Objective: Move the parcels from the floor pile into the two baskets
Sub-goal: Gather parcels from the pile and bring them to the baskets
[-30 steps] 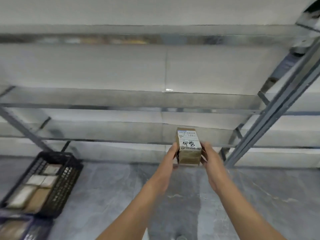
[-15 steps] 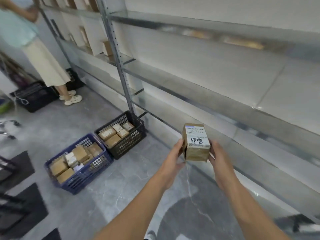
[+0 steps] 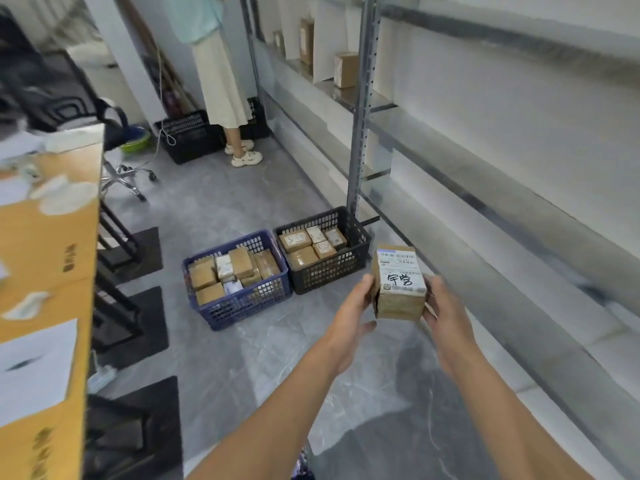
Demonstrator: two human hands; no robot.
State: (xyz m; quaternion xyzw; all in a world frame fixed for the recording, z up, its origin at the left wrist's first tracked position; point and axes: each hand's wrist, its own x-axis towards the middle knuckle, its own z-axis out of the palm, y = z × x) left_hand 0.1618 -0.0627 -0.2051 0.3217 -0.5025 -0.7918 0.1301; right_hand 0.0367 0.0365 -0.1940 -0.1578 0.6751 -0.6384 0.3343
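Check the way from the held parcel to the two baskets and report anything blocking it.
Nothing visible blocks it. The parcel, held between left hand and right hand, hangs over floor near the open black basket; the blue basket adjoins it.

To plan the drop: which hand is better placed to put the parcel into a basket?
Probably left. Both the left hand and right hand hold the parcel, but the black basket and blue basket lie to its left.

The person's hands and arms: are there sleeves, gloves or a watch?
None. The left hand and the right hand have no gloves, and no ring shows. The left forearm and the right forearm are bare to the picture's edge: no sleeve, watch or band.
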